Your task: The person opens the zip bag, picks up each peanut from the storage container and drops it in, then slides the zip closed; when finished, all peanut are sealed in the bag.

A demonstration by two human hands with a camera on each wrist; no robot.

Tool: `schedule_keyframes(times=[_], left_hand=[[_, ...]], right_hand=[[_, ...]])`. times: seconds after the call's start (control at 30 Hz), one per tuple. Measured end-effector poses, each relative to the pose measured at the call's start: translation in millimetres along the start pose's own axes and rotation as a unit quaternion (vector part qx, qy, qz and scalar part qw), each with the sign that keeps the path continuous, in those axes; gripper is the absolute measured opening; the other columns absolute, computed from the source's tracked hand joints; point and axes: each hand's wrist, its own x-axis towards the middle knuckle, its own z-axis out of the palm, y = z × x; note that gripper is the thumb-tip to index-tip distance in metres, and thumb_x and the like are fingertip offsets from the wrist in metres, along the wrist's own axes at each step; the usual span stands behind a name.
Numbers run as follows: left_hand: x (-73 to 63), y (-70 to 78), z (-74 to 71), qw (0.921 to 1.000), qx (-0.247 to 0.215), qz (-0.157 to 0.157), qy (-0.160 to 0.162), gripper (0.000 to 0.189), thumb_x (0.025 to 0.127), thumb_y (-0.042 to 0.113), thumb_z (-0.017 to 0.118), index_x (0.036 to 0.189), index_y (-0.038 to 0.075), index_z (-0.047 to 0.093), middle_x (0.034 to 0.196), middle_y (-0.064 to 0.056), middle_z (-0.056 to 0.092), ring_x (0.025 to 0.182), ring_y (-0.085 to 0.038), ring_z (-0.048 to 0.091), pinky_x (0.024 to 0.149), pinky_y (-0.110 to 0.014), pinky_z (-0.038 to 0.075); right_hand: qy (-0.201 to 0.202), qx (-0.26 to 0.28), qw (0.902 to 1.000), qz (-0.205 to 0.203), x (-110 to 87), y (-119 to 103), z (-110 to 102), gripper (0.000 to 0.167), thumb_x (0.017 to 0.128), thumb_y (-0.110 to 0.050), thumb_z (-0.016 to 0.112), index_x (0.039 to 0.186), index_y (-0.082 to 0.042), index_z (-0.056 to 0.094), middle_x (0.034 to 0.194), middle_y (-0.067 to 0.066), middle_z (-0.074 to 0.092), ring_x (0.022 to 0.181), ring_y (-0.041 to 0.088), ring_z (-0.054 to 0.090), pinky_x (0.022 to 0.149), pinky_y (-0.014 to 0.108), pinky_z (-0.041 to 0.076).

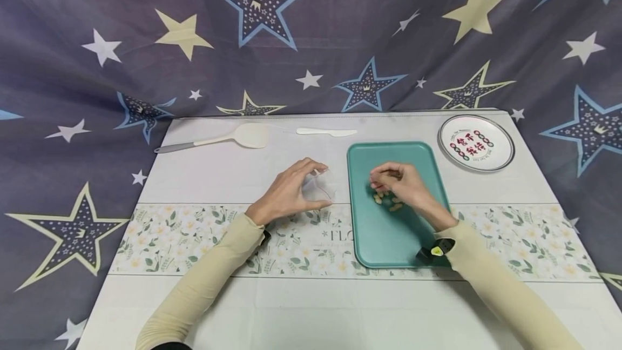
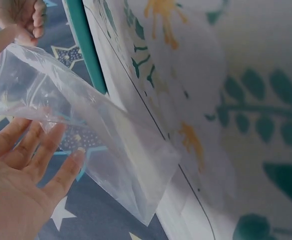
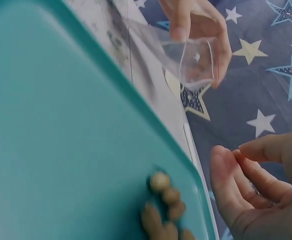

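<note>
My left hand (image 1: 290, 190) holds a clear plastic zip bag (image 2: 121, 135) beside the left edge of the teal tray (image 1: 393, 242). Thumb and fingers stand apart around the bag's spread mouth, where a pinkish zip line shows in the left wrist view. Over the tray hovers my right hand (image 1: 400, 182), fingers bent and thumb tip close to the fingertips. I cannot tell whether something small sits between them. Several peanuts (image 3: 159, 181) lie on the tray just below this hand, partly hidden by it in the head view.
A white spatula with a grey handle (image 1: 250, 135) lies at the back left. Right of it is a white plastic knife (image 1: 326, 132). Beyond the tray's far right corner stands a white plate with red characters (image 1: 476, 143). A star-patterned cloth (image 1: 311, 26) hangs behind the table.
</note>
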Motion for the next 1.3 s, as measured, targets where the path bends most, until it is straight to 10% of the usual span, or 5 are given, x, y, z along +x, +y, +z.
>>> schedule_keyframes(times=[0.2,0.5,1.3], left_hand=[[1.1,-1.5,0.8,1.0000,0.004,0.003,0.000,0.079,0.077,0.053,0.090,0.140,0.015,0.062,0.134,0.004,0.063,0.125,-0.020,0.062,0.106,-0.044,0.056],[-0.1,-4.1,-0.6,1.0000,0.004,0.002,-0.003,0.082,0.076,0.054,0.090,0.143,0.016,0.060,0.138,0.003,0.062,0.132,-0.019,0.058,0.114,-0.044,0.051],[1.4,-4.5,1.8,0.9999,0.005,0.007,-0.009,0.087,0.075,0.058,0.089,0.146,0.019,0.058,0.139,0.004,0.060,0.134,-0.018,0.056,0.114,-0.045,0.051]], right_hand=[[0.015,-0.115,0.9928,-0.029,-15.9,6,-20,0.023,0.102,-0.012,0.067,0.117,0.004,0.073,0.107,0.024,0.077,0.087,0.022,0.078,0.077,0.029,0.064],[0.039,-0.275,0.9542,-0.111,-35.7,21,-33,0.012,0.091,-0.003,0.078,0.103,-0.002,0.078,0.095,0.013,0.079,0.084,0.026,0.076,0.078,0.042,0.066],[0.005,-0.329,0.9333,-0.144,-32.1,29,-30,0.016,0.087,0.002,0.080,0.102,0.001,0.078,0.098,0.017,0.078,0.081,0.025,0.075,0.073,0.038,0.065]])
